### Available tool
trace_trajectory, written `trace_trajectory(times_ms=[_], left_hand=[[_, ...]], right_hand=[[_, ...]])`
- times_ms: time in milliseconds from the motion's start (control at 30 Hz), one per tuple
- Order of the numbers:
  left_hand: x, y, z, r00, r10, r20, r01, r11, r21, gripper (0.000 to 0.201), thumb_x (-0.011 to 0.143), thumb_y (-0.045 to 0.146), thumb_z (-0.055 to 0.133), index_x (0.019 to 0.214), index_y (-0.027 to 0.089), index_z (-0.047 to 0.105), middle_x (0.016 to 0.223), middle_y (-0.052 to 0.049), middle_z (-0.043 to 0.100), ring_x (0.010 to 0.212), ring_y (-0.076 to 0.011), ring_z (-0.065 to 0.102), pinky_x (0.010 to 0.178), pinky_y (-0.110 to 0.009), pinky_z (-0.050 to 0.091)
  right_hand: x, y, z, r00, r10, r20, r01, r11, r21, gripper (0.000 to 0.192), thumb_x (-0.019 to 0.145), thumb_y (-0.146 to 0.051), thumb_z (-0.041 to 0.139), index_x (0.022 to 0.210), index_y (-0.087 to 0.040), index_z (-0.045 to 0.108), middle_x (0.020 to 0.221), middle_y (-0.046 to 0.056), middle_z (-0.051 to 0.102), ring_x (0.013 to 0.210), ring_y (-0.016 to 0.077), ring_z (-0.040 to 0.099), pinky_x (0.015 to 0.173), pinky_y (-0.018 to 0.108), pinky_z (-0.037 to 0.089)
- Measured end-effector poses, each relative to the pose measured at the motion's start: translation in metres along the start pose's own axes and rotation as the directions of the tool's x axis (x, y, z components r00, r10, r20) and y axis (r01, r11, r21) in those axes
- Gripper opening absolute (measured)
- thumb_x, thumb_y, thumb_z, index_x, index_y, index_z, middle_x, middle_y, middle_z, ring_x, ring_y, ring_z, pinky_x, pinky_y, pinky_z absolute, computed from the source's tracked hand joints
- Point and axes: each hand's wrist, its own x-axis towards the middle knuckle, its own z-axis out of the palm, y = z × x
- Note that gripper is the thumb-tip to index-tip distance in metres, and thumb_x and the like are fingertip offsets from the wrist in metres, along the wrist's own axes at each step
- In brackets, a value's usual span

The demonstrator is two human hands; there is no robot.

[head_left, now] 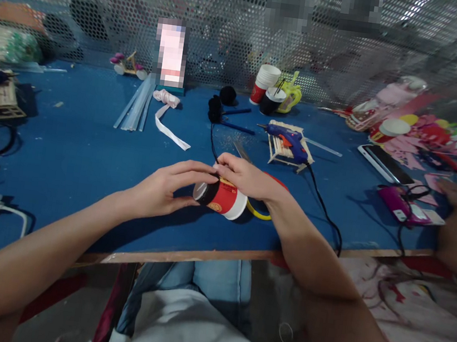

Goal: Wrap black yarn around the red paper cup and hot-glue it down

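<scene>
Blue tabletop, sideways red-white-black cup in the grip of left fingers and right fingers

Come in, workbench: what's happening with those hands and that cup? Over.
Left hand gripping black end of red paper cup; right hand over its upper side. Cup tipped sideways. Scissors close by, partly hidden by right hand.
</scene>
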Motion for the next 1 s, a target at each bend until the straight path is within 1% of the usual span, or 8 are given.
trace_trajectory(times_ms=[167,300,533,600,667,733,800,1000], left_hand=[[0.000,-0.002,0.003,0.999,-0.031,-0.018,0.030,0.999,-0.042,0.047,0.083,0.018,0.056,0.128,0.017,0.041,0.126,-0.013,0.048,0.117,-0.0210,0.049,0.098,-0.035,0.045],[-0.002,-0.004,0.004,0.996,-0.089,-0.011,0.088,0.992,-0.093,0.048,0.082,0.020,0.057,0.128,0.019,0.043,0.127,-0.013,0.043,0.117,-0.0223,0.048,0.097,-0.035,0.047],[-0.003,-0.005,0.005,0.982,-0.186,0.018,0.181,0.930,-0.321,0.059,0.074,0.028,0.068,0.126,0.021,0.043,0.122,-0.010,0.046,0.113,-0.0222,0.051,0.092,-0.034,0.050],[-0.003,-0.005,0.006,0.963,-0.268,0.020,0.256,0.890,-0.378,0.062,0.071,0.033,0.071,0.125,0.019,0.044,0.122,-0.011,0.049,0.110,-0.0228,0.053,0.092,-0.035,0.050],[-0.003,-0.004,0.007,0.923,-0.382,0.043,0.364,0.834,-0.414,0.060,0.072,0.038,0.069,0.123,0.016,0.046,0.118,-0.012,0.053,0.101,-0.0223,0.059,0.087,-0.037,0.052],[-0.002,-0.004,0.008,0.876,-0.473,0.089,0.463,0.776,-0.428,0.055,0.075,0.042,0.064,0.118,0.013,0.048,0.108,-0.012,0.059,0.089,-0.0213,0.062,0.080,-0.038,0.053],[-0.001,-0.003,0.008,0.849,-0.510,0.137,0.515,0.743,-0.428,0.051,0.077,0.045,0.061,0.114,0.011,0.050,0.097,-0.010,0.062,0.083,-0.0206,0.063,0.075,-0.037,0.053],[0.001,0.001,0.006,0.855,-0.495,0.153,0.508,0.742,-0.438,0.042,0.079,0.042,0.059,0.109,0.014,0.050,0.090,-0.006,0.061,0.076,-0.0163,0.061,0.068,-0.030,0.051]], right_hand=[[0.001,-0.002,0.003,0.998,0.012,-0.063,-0.015,0.999,-0.034,0.021,0.088,-0.037,0.038,0.079,-0.018,0.042,0.069,-0.003,0.040,0.062,0.0101,0.036,0.059,0.025,0.031],[0.001,-0.002,0.003,0.996,0.009,-0.086,-0.013,0.999,-0.052,0.021,0.087,-0.037,0.039,0.079,-0.018,0.042,0.070,-0.002,0.042,0.064,0.0105,0.038,0.060,0.026,0.032],[-0.001,-0.003,0.005,0.997,0.005,-0.078,-0.009,0.998,-0.057,0.020,0.088,-0.036,0.038,0.081,-0.018,0.042,0.073,-0.001,0.046,0.067,0.0110,0.042,0.062,0.026,0.033],[-0.002,-0.005,0.007,0.996,0.001,-0.093,-0.009,0.996,-0.083,0.018,0.088,-0.034,0.038,0.080,-0.018,0.042,0.074,-0.001,0.048,0.068,0.0113,0.044,0.063,0.026,0.033],[-0.003,-0.008,0.009,0.994,-0.001,-0.112,-0.011,0.994,-0.105,0.016,0.088,-0.032,0.039,0.080,-0.018,0.041,0.074,-0.001,0.048,0.067,0.0113,0.044,0.063,0.026,0.033],[-0.004,-0.010,0.012,0.991,-0.001,-0.133,-0.016,0.992,-0.123,0.014,0.087,-0.031,0.039,0.080,-0.019,0.041,0.072,-0.002,0.047,0.065,0.0110,0.043,0.062,0.026,0.033],[-0.006,-0.011,0.014,0.986,-0.011,-0.167,-0.013,0.990,-0.143,0.013,0.088,-0.030,0.038,0.080,-0.019,0.040,0.070,-0.002,0.045,0.064,0.0110,0.042,0.062,0.026,0.032],[-0.009,-0.014,0.018,0.976,-0.045,-0.215,0.005,0.983,-0.184,0.013,0.088,-0.029,0.038,0.079,-0.020,0.039,0.074,-0.001,0.046,0.065,0.0111,0.042,0.062,0.027,0.031]])
